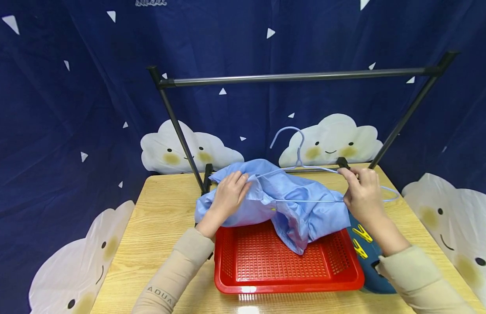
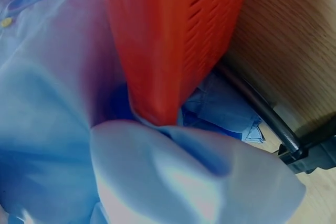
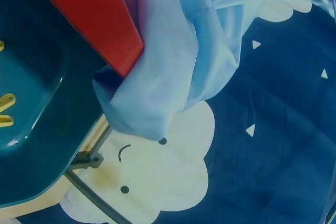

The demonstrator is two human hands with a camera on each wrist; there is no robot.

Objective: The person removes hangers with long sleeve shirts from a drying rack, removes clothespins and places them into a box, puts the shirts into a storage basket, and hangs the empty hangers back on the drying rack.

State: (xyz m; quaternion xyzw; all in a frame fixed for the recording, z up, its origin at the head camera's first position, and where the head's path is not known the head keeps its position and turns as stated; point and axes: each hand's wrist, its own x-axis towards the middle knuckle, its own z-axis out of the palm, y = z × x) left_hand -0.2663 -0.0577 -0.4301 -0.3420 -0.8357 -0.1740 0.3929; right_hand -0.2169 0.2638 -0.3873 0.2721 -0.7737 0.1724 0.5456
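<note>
A light blue shirt point(image 1: 262, 213), with a yellow button showing, lies bunched over the back of a red basket point(image 1: 282, 288). My left hand point(image 1: 229, 192) holds the shirt's cloth near its upper left edge. In my right hand point(image 1: 362, 194) I grip a light blue hanger point(image 1: 317, 201) by its right side, thumb and fingers round the wire. The hanger's left end runs into the shirt and is hidden there; its hook point(image 1: 292, 128) points up. Folds of shirt point(image 2: 168, 177) hang past the basket's rim in the left wrist view.
A black rack with a horizontal bar point(image 1: 298, 77) stands behind the basket on the wooden table point(image 1: 164, 209). To the right, partly under my right forearm, a dark teal tub point(image 1: 374, 279) holds yellow clips point(image 1: 360, 248). A navy curtain point(image 1: 211, 35) hangs behind.
</note>
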